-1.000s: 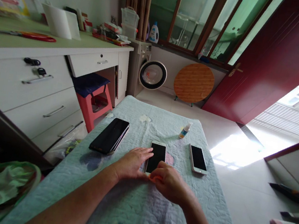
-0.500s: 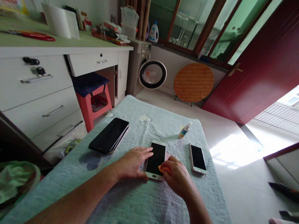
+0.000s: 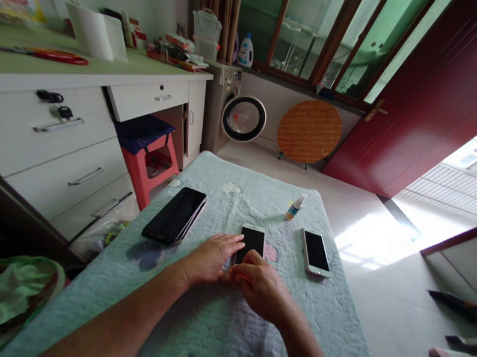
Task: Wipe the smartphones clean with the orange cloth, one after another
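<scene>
A white-framed smartphone (image 3: pixel 255 237) with a dark screen lies face up on the cloth-covered table. Along its left side, my left hand (image 3: pixel 213 255) holds it in place, fingertips on the edge and thumb near the bottom. My right hand (image 3: pixel 259 279) is closed around a small orange cloth (image 3: pixel 242 277), mostly hidden in the fingers. It presses at the phone's lower end, close to my left thumb, and covers that part of the phone. Another white phone (image 3: pixel 316 253) lies to the right, and a small spray bottle (image 3: pixel 295 207) stands behind it.
Stacked dark phones (image 3: pixel 176 214) lie on the table's left side. A quilted light-blue cover (image 3: pixel 202 343) spreads over the table. To the left are a white drawer desk (image 3: pixel 59 130), a red stool (image 3: pixel 148 157) and a waste basket (image 3: pixel 59 279). A washing machine (image 3: pixel 223 103) stands beyond.
My right hand has moved left with the orange cloth, from the phone's lower right edge to its lower left end. My left hand stays in place.
</scene>
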The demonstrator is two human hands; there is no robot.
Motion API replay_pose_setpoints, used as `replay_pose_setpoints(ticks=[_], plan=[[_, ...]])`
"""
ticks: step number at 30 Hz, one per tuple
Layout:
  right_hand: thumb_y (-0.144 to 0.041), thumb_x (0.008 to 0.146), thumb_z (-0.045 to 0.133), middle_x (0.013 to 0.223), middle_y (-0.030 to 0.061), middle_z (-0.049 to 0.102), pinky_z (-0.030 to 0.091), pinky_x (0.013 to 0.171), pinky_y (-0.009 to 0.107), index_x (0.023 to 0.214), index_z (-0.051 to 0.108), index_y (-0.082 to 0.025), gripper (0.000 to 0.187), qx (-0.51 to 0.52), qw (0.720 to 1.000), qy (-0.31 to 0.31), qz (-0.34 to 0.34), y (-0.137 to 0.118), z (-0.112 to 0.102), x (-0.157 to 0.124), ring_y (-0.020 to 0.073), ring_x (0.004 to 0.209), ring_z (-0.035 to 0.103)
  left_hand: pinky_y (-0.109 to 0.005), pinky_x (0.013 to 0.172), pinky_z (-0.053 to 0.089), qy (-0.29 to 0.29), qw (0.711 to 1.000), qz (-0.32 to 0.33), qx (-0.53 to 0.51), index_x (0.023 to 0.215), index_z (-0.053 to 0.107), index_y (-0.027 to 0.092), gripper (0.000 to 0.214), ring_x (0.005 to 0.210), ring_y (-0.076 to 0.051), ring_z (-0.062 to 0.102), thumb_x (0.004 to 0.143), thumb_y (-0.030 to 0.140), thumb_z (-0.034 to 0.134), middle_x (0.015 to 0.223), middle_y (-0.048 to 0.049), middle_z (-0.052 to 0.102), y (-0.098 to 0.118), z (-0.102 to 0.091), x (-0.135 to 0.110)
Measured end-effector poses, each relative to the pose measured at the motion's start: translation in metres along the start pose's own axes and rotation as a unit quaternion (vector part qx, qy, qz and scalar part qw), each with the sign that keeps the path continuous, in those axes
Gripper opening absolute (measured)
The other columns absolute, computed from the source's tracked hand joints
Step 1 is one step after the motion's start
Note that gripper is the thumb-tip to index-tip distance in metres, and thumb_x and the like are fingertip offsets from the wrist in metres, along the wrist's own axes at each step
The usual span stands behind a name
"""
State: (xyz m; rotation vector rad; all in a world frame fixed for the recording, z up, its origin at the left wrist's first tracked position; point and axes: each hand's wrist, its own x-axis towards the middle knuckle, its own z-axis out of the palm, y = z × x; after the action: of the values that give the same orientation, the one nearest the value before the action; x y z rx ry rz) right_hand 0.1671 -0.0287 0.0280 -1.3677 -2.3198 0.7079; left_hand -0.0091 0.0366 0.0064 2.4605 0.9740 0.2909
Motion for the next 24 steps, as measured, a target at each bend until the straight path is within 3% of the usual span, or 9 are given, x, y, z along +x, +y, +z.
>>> replay_pose_setpoints(ticks=[9, 16, 24], plan=[[-0.006, 0.073, 0.053, 0.083, 0.0001, 0.053, 0.036, 0.065, 0.021, 0.077, 0.072, -0.02, 0.024, -0.011, 0.999, -0.009, 0.05, 0.01, -0.012, -0.005, 0.0082, 0.069, 0.051, -0.042, 0.112, 0.028, -0.004, 1.0, -0.001, 0.004, 0.134, 0.047, 0.015, 0.089, 0.134, -0.029, 0.038, 0.061, 0.056, 0.078, 0.147, -0.0158, 0.037, -0.002, 0.001, 0.0], [-0.008, 0.08, 0.053, 0.085, -0.0005, 0.05, 0.036, 0.065, 0.02, 0.081, 0.071, -0.022, 0.022, -0.009, 1.0, -0.01, 0.009, 0.006, -0.005, -0.002, 0.0081, 0.071, 0.049, -0.042, 0.112, 0.028, -0.001, 1.0, 0.003, 0.002, 0.133, 0.049, 0.014, 0.084, 0.134, -0.03, 0.039, 0.066, 0.059, 0.073, 0.146, -0.0173, 0.039, 0.0, 0.001, 0.0], [-0.016, 0.088, 0.052, 0.088, 0.0017, 0.051, 0.037, 0.069, 0.022, 0.085, 0.07, -0.022, 0.019, -0.061, 0.996, 0.051, 0.048, 0.013, 0.0, 0.007, 0.0115, 0.078, 0.049, -0.043, 0.112, 0.027, -0.007, 1.0, 0.0, -0.006, 0.134, 0.048, 0.013, 0.089, 0.134, -0.03, 0.037, 0.062, 0.057, 0.076, 0.147, -0.0179, 0.038, 0.0, -0.001, 0.0]])
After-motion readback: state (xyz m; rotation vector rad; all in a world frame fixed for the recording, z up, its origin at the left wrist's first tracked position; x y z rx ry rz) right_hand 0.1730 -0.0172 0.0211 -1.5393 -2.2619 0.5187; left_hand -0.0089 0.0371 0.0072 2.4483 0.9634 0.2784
